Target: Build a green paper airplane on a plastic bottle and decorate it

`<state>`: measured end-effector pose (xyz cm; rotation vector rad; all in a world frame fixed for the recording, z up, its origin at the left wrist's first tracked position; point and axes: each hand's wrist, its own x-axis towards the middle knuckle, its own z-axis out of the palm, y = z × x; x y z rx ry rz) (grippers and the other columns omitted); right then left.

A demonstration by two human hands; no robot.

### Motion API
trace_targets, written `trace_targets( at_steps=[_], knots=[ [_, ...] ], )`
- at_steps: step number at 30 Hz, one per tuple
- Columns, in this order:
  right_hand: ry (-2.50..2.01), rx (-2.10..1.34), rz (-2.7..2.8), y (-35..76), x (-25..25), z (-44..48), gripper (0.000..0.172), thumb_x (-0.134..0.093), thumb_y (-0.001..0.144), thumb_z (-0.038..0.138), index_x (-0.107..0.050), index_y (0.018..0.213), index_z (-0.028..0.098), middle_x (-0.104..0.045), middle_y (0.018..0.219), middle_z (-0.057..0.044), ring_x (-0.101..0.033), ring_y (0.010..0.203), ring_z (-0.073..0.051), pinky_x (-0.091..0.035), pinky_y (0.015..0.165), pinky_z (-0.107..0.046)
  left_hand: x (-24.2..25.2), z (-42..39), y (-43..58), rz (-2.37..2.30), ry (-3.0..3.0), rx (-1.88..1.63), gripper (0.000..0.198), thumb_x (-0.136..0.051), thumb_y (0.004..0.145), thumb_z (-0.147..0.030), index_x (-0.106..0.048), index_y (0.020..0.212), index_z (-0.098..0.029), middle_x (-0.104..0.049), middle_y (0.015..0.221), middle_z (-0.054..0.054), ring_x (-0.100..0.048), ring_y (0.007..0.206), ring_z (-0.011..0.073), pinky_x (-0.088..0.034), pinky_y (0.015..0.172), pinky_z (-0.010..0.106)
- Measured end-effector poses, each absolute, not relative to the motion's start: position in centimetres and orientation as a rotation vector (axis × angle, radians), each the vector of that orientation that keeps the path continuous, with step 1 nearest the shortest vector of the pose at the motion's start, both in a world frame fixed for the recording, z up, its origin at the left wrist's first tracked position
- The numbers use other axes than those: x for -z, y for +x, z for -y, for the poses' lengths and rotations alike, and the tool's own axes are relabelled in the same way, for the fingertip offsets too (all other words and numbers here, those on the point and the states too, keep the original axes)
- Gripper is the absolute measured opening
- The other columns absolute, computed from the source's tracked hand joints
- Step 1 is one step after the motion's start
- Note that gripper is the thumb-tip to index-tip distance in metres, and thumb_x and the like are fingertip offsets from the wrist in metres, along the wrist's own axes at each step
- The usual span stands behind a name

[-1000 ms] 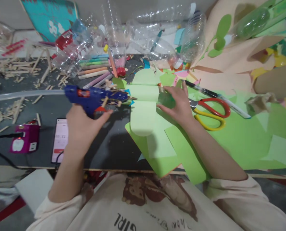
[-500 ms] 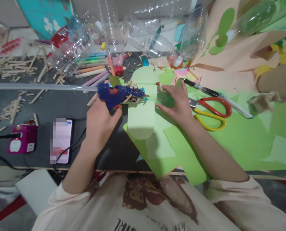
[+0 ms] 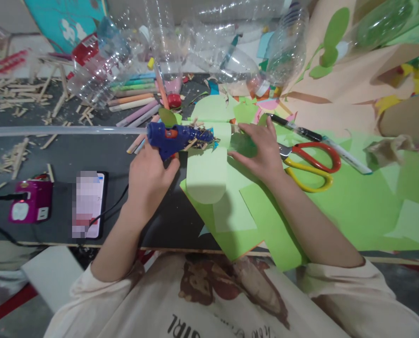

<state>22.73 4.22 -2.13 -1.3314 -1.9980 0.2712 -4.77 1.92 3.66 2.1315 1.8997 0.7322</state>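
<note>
A blue hot glue gun [image 3: 169,137] is gripped in my left hand [image 3: 149,171], its tip pointing right. Its nozzle is covered in wood splinters and blue bits. A long translucent glue stick [image 3: 54,131] runs out of its back to the left. Under the nozzle lies a pale green paper cutout [image 3: 206,176] with rounded ends. My right hand [image 3: 262,152] curves its thumb and fingers around a clear plastic piece [image 3: 243,142] at the right side of the cutout; green shows through it, and its full shape is hidden.
Right of my hand lie scissors [image 3: 310,166] with red and yellow handles, and a black marker [image 3: 297,127]. Green paper sheets [image 3: 357,206] cover the right side. A phone [image 3: 95,206] and a purple power adapter [image 3: 31,202] sit left. Plastic bottles [image 3: 230,61] crowd the back.
The glue gun in my left hand has shifted slightly to the right along the paper cutout. My right hand stays almost in place around the clear plastic piece.
</note>
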Motion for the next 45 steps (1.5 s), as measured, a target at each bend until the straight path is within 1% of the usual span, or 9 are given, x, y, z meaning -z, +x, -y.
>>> trace_targets(
  at_steps=[3, 7, 11, 16, 21, 30, 34, 39, 45],
  knots=[
    [-1.318, -0.282, 2.001, 22.8, 2.1, -4.2, 0.056, -0.064, 0.083, 0.057, -0.054, 0.132, 0.032, -0.070, 0.120, -0.006, -0.064, 0.114, -0.031, -0.021, 0.120, -0.065, -3.5, -1.9, -4.8, -1.882, 2.112, -0.747, 0.042, -0.064, 0.077, -0.044, -0.061, 0.111, -0.019, -0.064, 0.102, 0.011, -0.062, 0.106, 0.0345, -0.048, 0.100, 0.047],
    [-1.338, -0.303, 2.019, 23.0, 2.0, -4.3, 0.059, -0.062, 0.083, 0.061, -0.053, 0.133, 0.031, -0.069, 0.123, -0.007, -0.063, 0.116, -0.031, -0.023, 0.120, -0.065, -3.4, -2.1, -4.9, -1.888, 2.109, -0.698, 0.045, -0.062, 0.079, -0.044, -0.057, 0.116, -0.019, -0.062, 0.106, 0.011, -0.060, 0.111, 0.0350, -0.046, 0.102, 0.046],
    [-1.304, -0.289, 2.013, 22.9, 2.1, -4.2, 0.057, -0.059, 0.085, 0.060, -0.053, 0.133, 0.030, -0.069, 0.122, -0.007, -0.064, 0.115, -0.032, -0.021, 0.120, -0.066, -3.9, -2.2, -4.8, -1.986, 2.140, -0.589, 0.040, -0.057, 0.079, -0.045, -0.055, 0.108, -0.018, -0.061, 0.099, 0.011, -0.063, 0.102, 0.0334, -0.049, 0.092, 0.043],
    [-1.314, -0.273, 1.988, 22.7, 2.2, -4.2, 0.056, -0.059, 0.085, 0.060, -0.054, 0.132, 0.029, -0.069, 0.122, -0.008, -0.064, 0.114, -0.032, -0.018, 0.121, -0.067, -4.8, -2.2, -4.5, -2.128, 2.124, -0.377, 0.035, -0.055, 0.077, -0.044, -0.055, 0.098, -0.017, -0.061, 0.092, 0.013, -0.065, 0.093, 0.0343, -0.050, 0.084, 0.044],
    [-1.288, -0.299, 1.987, 22.7, 2.3, -4.2, 0.057, -0.061, 0.085, 0.057, -0.052, 0.135, 0.032, -0.069, 0.122, -0.007, -0.064, 0.116, -0.032, -0.016, 0.121, -0.067, -5.0, -2.1, -4.8, -2.104, 2.202, -0.365, 0.039, -0.055, 0.075, -0.040, -0.056, 0.107, -0.016, -0.063, 0.101, 0.014, -0.065, 0.090, 0.0315, -0.051, 0.079, 0.041],
    [-1.304, -0.294, 2.002, 22.9, 2.2, -4.2, 0.057, -0.064, 0.084, 0.054, -0.051, 0.134, 0.033, -0.069, 0.123, -0.006, -0.064, 0.116, -0.031, -0.021, 0.121, -0.064, -5.8, -1.8, -5.4, -2.217, 2.270, -0.230, 0.041, -0.051, 0.071, -0.034, -0.057, 0.102, -0.008, -0.066, 0.093, 0.018, -0.065, 0.083, 0.0320, -0.053, 0.073, 0.041],
    [-1.305, -0.285, 2.005, 22.9, 2.1, -4.2, 0.057, -0.064, 0.084, 0.053, -0.050, 0.136, 0.033, -0.068, 0.124, -0.006, -0.064, 0.115, -0.031, -0.021, 0.121, -0.064, -5.8, -1.8, -5.9, -2.245, 2.273, -0.231, 0.040, -0.050, 0.073, -0.034, -0.057, 0.103, -0.009, -0.065, 0.091, 0.015, -0.064, 0.081, 0.0293, -0.053, 0.072, 0.039],
    [-1.338, -0.248, 2.017, 22.8, 2.1, -4.1, 0.055, -0.062, 0.085, 0.055, -0.051, 0.134, 0.032, -0.069, 0.122, -0.006, -0.065, 0.114, -0.031, -0.024, 0.120, -0.064, -6.2, -1.9, -5.7, -2.322, 2.200, -0.037, 0.041, -0.046, 0.075, -0.033, -0.055, 0.107, -0.008, -0.064, 0.095, 0.017, -0.066, 0.088, 0.0331, -0.053, 0.077, 0.043],
    [-1.331, -0.184, 2.031, 22.9, 2.0, -4.1, 0.053, -0.059, 0.086, 0.059, -0.053, 0.130, 0.031, -0.070, 0.120, -0.008, -0.066, 0.112, -0.033, -0.025, 0.118, -0.066, -7.0, -1.8, -5.5, -2.339, 2.128, 0.058, 0.046, -0.044, 0.075, -0.031, -0.053, 0.113, -0.007, -0.063, 0.102, 0.018, -0.065, 0.095, 0.0341, -0.053, 0.082, 0.045]
  ],
)
